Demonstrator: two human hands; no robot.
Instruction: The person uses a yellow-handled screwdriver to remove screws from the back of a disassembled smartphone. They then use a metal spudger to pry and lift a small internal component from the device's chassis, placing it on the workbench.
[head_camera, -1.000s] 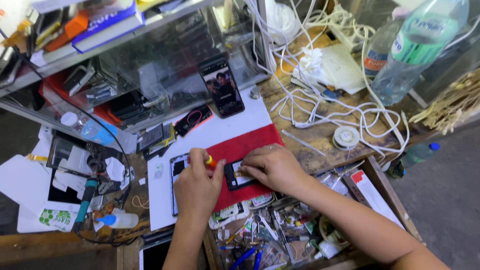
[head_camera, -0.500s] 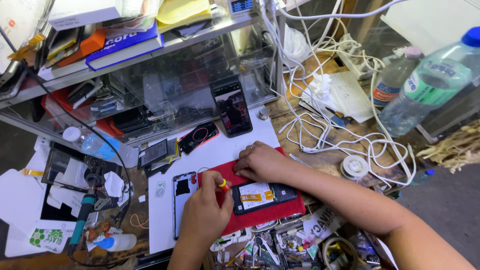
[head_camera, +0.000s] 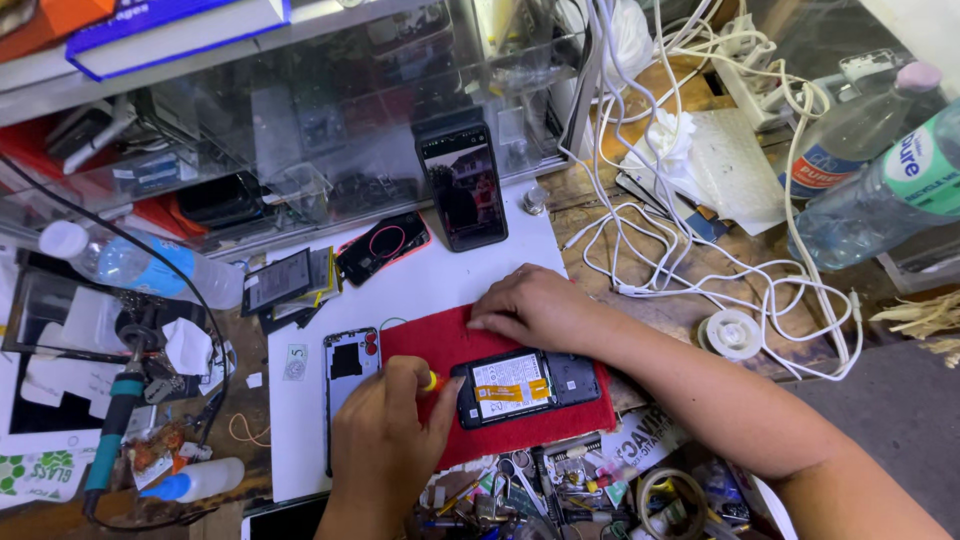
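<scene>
Overhead, we looked down on a cluttered workbench (head_camera: 690, 300) with a glass cabinet (head_camera: 300, 120) along its back edge and a white sheet (head_camera: 430, 285) spread in front of it. On that sheet lay a red cloth (head_camera: 440, 345), and on the cloth sat the opened phone (head_camera: 528, 385), back cover off, its battery showing a white and orange label. Our right hand (head_camera: 535, 310) lay flat, fingers together, pressed on the cloth just above the phone. Our left hand (head_camera: 385, 440) was curled in a pinch around a small screwdriver (head_camera: 430, 381) with a yellow tip band, its point at the phone's left edge.

We judged that the tip could slip off a screw and gouge the battery or board, since the phone rested loose on soft cloth with no hand on it. A freed screw could also roll into the tool clutter just below the cloth.

Of packaging, two clear plastic bottles (head_camera: 880, 170) with blue and white labels lay at the far right, another bottle (head_camera: 130, 265) with a blue band lay at the left, and a green and white printed card (head_camera: 40, 470) sat at the lower left corner. A dark upright phone (head_camera: 462, 185) leaned against the cabinet.
</scene>
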